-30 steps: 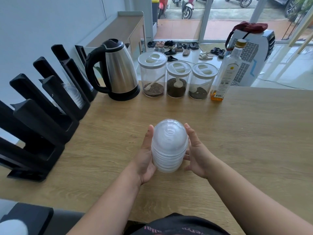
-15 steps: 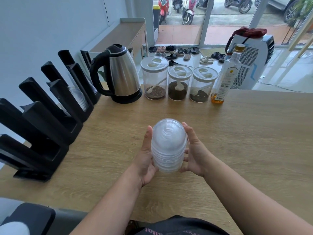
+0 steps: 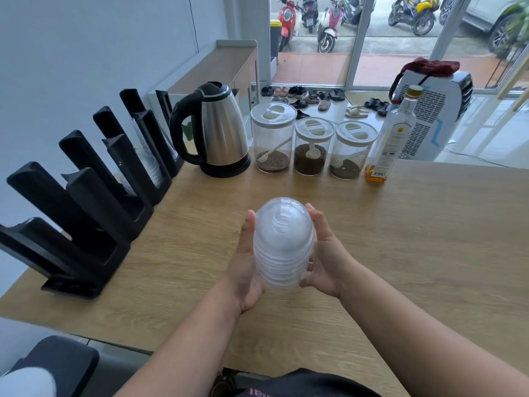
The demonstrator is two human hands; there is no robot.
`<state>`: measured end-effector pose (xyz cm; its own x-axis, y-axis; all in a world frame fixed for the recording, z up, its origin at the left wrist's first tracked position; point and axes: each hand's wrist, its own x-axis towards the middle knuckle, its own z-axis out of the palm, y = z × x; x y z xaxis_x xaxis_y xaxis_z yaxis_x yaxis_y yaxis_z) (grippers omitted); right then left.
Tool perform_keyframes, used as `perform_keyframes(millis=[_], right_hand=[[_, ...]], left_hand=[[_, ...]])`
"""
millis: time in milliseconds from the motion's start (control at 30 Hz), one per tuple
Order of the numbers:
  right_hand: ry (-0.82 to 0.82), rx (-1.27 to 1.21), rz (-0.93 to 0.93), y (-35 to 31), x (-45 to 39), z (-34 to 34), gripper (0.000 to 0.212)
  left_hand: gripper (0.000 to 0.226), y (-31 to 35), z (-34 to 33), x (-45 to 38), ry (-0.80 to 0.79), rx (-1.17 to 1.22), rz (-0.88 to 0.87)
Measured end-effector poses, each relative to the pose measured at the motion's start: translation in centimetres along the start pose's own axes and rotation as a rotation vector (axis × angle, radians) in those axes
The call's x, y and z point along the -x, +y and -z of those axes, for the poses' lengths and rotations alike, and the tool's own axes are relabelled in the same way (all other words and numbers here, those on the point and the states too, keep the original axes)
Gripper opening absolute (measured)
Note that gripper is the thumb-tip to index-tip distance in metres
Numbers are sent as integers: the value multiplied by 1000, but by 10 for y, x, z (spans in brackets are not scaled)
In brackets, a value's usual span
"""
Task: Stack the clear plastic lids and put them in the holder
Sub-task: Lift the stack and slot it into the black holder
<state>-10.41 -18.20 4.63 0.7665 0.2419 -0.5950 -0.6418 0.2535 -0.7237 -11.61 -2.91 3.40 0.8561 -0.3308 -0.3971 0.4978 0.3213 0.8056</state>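
Both hands, left hand [image 3: 248, 269] and right hand [image 3: 325, 262], still cup the stack of clear lids [image 3: 283, 242] between curled grips above the table [image 3: 400, 239], barely shifted, holder [image 3: 94, 202] well left, so insertion remains undone

Both forearms are bare, no sleeves, watch or rings showing on the left hand [image 3: 246, 270] or right hand [image 3: 325, 262]. Dark top [image 3: 303, 385] with pinkish lettering, unreadable.

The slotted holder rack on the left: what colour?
Black, clearest in the head view: the slotted holder rack.
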Motion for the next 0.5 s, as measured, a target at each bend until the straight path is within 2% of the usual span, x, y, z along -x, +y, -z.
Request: perform_keyframes(millis=[200,267,367,500], right_hand=[[-185,-34,137,-45,-8,-50,57],[-256,-44,165,-62,-23,-76,68],[-402,-33,190,-87,-48,-115,81],[-479,-43,177,-128,-59,-178,93]], left_hand=[[76,53,7,4,65,44,-134],[78,82,13,9,97,98,-189],[79,124,23,16,159,57,-336],[82,184,42,26,260,80,-414]])
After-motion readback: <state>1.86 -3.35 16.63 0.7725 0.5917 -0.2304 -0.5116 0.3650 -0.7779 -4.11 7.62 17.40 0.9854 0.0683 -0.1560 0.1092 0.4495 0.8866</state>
